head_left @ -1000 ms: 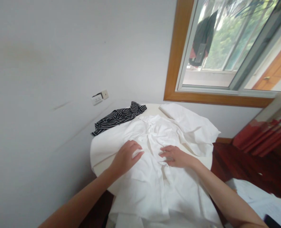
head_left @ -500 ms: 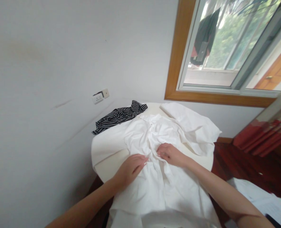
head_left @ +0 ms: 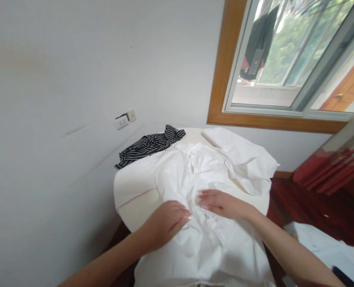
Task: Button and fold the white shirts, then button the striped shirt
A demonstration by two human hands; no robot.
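Note:
A white long-sleeved shirt [head_left: 177,175] lies spread over a round cream table [head_left: 141,207], its collar toward the wall and its lower part hanging over the near edge. My left hand [head_left: 172,221] rests on the shirt just left of the front opening, fingers stretched out over the cloth. On the opening's other side, my right hand [head_left: 217,203] lies flat with its fingers slightly apart. Between the hands the fabric is creased. One sleeve reaches out to the left, and the other is bent at the right.
A black-and-white striped cloth [head_left: 149,145] lies at the table's back left, close to the wall [head_left: 60,79]. A wall socket [head_left: 122,122] sits above it. A wood-framed window [head_left: 217,79] is at right, with a red and beige curtain [head_left: 320,167]. White items [head_left: 326,247] lie lower right.
Both hands have slid toward me along the shirt front. The cloth near the opening looks flatter at the top, and the fold by my right hand has shifted downward.

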